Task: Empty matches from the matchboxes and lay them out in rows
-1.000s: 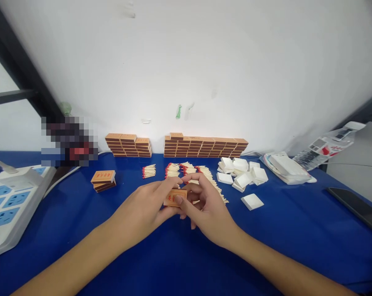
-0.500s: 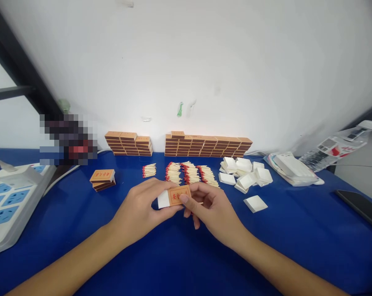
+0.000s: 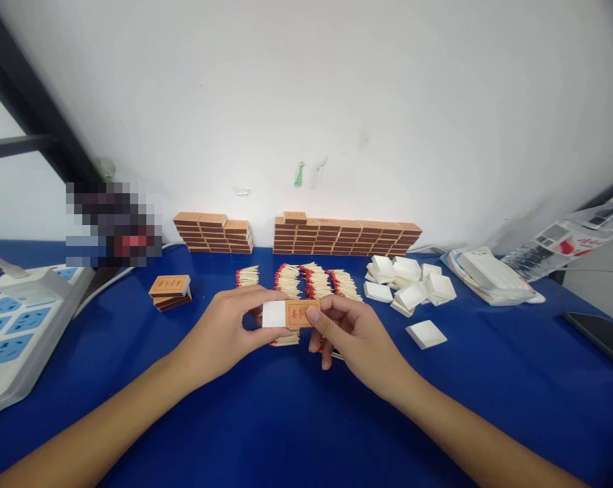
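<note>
Between both hands, above the table, is a matchbox (image 3: 299,314) with an orange printed sleeve. Its white inner tray (image 3: 273,314) sticks out at the left end. My left hand (image 3: 235,318) is closed around the tray's end, thumb below and fingers above. With the thumb on the printed face, my right hand (image 3: 342,329) grips the sleeve from the right. Behind and partly under the hands lie piles of red-tipped matches (image 3: 315,279), some of them hidden. White trays (image 3: 401,281) lie heaped to the right, and a single tray (image 3: 426,334) rests nearer me.
Matchboxes stand stacked along the wall in a long row (image 3: 347,237) and a shorter one (image 3: 212,232). A few more boxes (image 3: 170,290) sit at left. A power strip (image 3: 11,332) lies far left; a plastic bottle (image 3: 565,240) and a phone (image 3: 599,342) are at right.
The matchbox has turned from a slant to nearly level, and slightly more of the white tray shows. Matches below the hands have come into view. The camera view has shifted slightly.
</note>
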`<state>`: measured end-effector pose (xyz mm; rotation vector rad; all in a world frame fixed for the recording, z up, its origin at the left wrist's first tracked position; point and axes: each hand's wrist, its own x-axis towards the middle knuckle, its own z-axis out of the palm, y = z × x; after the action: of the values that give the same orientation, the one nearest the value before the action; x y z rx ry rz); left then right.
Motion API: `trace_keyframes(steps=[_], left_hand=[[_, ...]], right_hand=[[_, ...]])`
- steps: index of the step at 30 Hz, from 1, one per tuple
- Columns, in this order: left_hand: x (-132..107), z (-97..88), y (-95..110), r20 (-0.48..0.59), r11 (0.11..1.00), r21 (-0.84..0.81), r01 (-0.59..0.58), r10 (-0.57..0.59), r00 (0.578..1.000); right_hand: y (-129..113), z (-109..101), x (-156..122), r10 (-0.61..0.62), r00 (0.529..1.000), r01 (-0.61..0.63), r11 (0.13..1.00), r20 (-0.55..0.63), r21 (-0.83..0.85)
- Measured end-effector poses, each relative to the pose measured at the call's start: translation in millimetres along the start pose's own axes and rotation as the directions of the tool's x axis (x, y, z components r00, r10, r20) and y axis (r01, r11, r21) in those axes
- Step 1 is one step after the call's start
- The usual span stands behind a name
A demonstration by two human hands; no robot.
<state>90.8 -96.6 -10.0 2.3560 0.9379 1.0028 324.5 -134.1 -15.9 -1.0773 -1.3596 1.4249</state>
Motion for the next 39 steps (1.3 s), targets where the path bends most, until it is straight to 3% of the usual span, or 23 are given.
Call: trace_keyframes(steps=[8,12,14,17,22,26,32,34,36,39], left_hand=[[2.1,-3.4,4.1,0.077,0.943,-0.211,0.257,-0.247,0.966],[4.9,-9.2,10.3,0.121,0.933,-0.212,0.29,-0.27,0.955],[5.7,-11.7,10.7,0.106,0.962,-0.155,0.224,-0.21,0.972],[4.2,-12.1,6.5,0.022,0.999,-0.027,0.025,-0.025,0.999],[-0.6,-8.2,-0.3,-0.088,0.947,0.156,-0.281,0.297,0.951],[1.0,-12.1,1.5,-0.086,0.9,0.231,-0.371,0.398,0.913],[6.4,-31.4,-0.1,-0.099,0.838,0.383,-0.388,0.454,0.885],[7.3,-37.8,-2.7,-0.09,0.808,0.442,-0.388,0.471,0.878],[7.3,-41.8,-5.3,-0.084,0.79,0.462,-0.402,0.491,0.867],[5.9,-41.6,-6.8,-0.075,0.799,0.435,-0.415,0.491,0.868]], right_hand=[[-2.4,-1.4,-1.8,-0.063,0.997,0.063,0.998,-0.033,-0.02],[2.0,-1.9,-1.8,-0.1,0.992,0.095,0.993,-0.075,-0.064],[5.0,-1.5,-1.1,-0.109,0.991,0.104,0.992,-0.082,-0.07],[5.9,-0.7,-0.6,-0.126,0.988,0.12,0.991,-0.09,-0.067],[-0.9,-0.9,-1.6,-0.097,0.987,0.096,0.995,-0.125,-0.013],[-1.1,-2.2,-2.3,-0.124,0.98,0.129,0.991,-0.154,0.027],[-6.7,-15.1,-2.2,-0.22,0.958,0.215,0.975,-0.185,-0.048],[-13.9,-20.1,-5.5,-0.227,0.966,0.213,0.97,-0.121,-0.114],[-20.6,-20.7,-12.0,-0.172,0.982,0.185,0.96,0.077,-0.21],[-22.9,-11.2,-24.1,-0.068,0.923,0.23,0.888,0.38,-0.399]])
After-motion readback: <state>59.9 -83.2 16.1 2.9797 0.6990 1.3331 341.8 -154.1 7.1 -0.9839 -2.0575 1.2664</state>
